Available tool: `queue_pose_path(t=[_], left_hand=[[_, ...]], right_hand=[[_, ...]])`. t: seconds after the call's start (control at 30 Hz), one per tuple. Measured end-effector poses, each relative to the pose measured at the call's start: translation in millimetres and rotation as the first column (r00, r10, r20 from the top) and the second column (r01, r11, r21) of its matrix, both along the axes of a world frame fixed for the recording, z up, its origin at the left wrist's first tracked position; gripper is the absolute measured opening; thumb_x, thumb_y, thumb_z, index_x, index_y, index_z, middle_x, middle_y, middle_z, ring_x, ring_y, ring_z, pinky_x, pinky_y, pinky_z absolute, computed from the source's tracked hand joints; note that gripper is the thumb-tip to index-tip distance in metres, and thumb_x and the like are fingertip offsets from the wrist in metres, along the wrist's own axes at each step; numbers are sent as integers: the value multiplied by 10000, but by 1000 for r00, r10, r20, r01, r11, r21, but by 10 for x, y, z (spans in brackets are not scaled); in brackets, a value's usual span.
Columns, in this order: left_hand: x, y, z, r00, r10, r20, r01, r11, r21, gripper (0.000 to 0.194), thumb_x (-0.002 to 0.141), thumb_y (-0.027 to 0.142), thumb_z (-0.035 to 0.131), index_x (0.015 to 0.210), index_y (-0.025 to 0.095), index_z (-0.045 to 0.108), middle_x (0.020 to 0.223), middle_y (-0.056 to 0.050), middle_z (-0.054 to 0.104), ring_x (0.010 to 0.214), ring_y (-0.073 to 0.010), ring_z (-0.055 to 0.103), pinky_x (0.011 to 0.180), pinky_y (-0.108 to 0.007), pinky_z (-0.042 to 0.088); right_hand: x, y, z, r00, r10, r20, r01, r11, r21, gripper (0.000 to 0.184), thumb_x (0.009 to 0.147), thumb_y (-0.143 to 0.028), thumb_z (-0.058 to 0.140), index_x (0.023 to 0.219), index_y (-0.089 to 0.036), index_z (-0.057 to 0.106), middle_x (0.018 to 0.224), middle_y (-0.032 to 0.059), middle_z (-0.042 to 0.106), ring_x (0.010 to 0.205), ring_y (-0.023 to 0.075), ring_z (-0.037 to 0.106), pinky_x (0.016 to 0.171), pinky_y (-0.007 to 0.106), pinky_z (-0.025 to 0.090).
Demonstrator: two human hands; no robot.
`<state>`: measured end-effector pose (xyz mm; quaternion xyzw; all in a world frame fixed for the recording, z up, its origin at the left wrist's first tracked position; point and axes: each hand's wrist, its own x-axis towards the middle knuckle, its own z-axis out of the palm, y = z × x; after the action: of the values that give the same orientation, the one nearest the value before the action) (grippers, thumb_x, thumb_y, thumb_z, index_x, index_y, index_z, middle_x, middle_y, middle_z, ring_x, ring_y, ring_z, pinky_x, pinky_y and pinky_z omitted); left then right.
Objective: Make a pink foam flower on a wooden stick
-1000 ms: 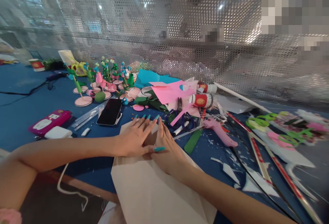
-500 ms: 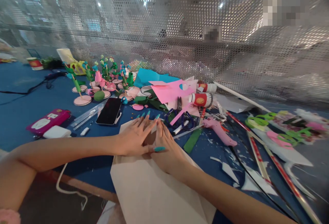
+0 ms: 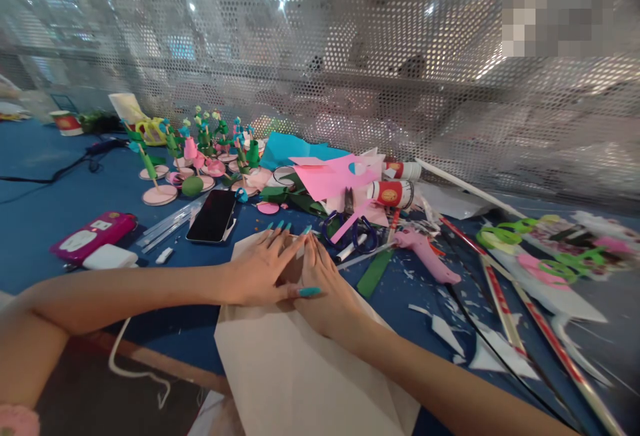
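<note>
A large sheet of pale cream paper (image 3: 300,369) lies on the blue table in front of me, its far end folded toward a point. My left hand (image 3: 260,266) rests flat on the far part of the sheet, fingers stretched out, teal nails showing. My right hand (image 3: 323,286) lies flat beside it, touching it, fingers pointing away from me and thumb pressed sideways along the fold. Both palms press down on the paper.
A black phone (image 3: 213,216), purple-handled scissors (image 3: 353,233) and a pink glue gun (image 3: 425,256) lie just beyond the sheet. Pink and teal paper (image 3: 330,176), glue bottles (image 3: 393,193), small paper flowers (image 3: 200,149), a magenta case (image 3: 93,236) and paper scraps (image 3: 480,349) surround them. A perforated metal wall (image 3: 350,56) backs the table.
</note>
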<state>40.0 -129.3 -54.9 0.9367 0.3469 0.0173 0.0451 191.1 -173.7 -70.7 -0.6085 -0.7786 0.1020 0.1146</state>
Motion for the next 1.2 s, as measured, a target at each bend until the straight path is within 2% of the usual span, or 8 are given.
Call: queue_pose_path(t=[0.13, 0.27, 0.43, 0.63, 0.83, 1.03, 1.2], left_hand=[[-13, -27, 15, 1000, -3, 1, 3, 1000, -2, 874, 814, 635, 429, 1453, 109, 148, 1469, -257, 249, 1368, -402, 221, 1075, -535, 232], [-22, -32, 31, 999, -26, 40, 26, 1000, -6, 892, 802, 674, 407, 1454, 126, 140, 1504, -237, 162, 1381, -386, 196, 1077, -532, 226], [-7, -33, 52, 1000, -8, -28, 8, 1000, -3, 904, 805, 686, 380, 1456, 109, 134, 1457, -269, 266, 1368, -415, 205, 1053, -576, 214], [-8, -30, 32, 1000, -1, -2, 1, 999, -51, 932, 793, 688, 404, 1458, 96, 128, 1469, -269, 237, 1382, -423, 141, 1075, -560, 187], [-29, -41, 0, 998, -17, 58, 17, 1000, -10, 976, 760, 767, 329, 1457, 109, 147, 1453, -258, 286, 1359, -421, 226, 1065, -554, 224], [-60, -67, 6, 997, -39, 68, 42, 998, -41, 1061, 707, 823, 303, 1457, 92, 133, 1462, -259, 264, 1344, -428, 253, 1062, -554, 217], [-86, -58, -18, 993, -74, 91, 76, 997, -21, 1034, 725, 799, 328, 1455, 98, 116, 1447, -251, 298, 1328, -420, 282, 1055, -565, 208]], right_hand=[[12, -3, -4, 1000, 1, -24, -1, 1000, -3, 798, 771, -283, 493, 1413, 47, 153, 1486, 292, 192, 1409, 327, 113, 1122, 516, 225], [14, 3, -12, 999, 16, -34, -15, 1000, 13, 788, 781, -307, 490, 1411, 37, 164, 1482, 301, 195, 1402, 350, 123, 1107, 553, 236], [4, 6, -12, 1000, -2, -8, 2, 1000, 0, 834, 761, -297, 529, 1403, 72, 143, 1480, 309, 187, 1409, 329, 107, 1131, 493, 214], [16, 6, -47, 999, 13, -46, -11, 999, 42, 811, 782, -331, 491, 1402, 55, 139, 1473, 320, 197, 1404, 340, 127, 1103, 545, 245], [22, 13, -53, 1000, 20, -24, -19, 999, 45, 785, 806, -365, 466, 1406, 44, 166, 1478, 299, 212, 1406, 336, 125, 1107, 545, 247], [20, 19, -5, 998, 61, 30, -63, 997, 50, 724, 834, -367, 448, 1417, 0, 224, 1477, 246, 271, 1389, 361, 189, 1093, 557, 273], [31, 9, 85, 991, 121, 58, -122, 992, 19, 621, 808, -310, 509, 1377, -100, 379, 1467, 177, 333, 1379, 375, 215, 1098, 557, 261]])
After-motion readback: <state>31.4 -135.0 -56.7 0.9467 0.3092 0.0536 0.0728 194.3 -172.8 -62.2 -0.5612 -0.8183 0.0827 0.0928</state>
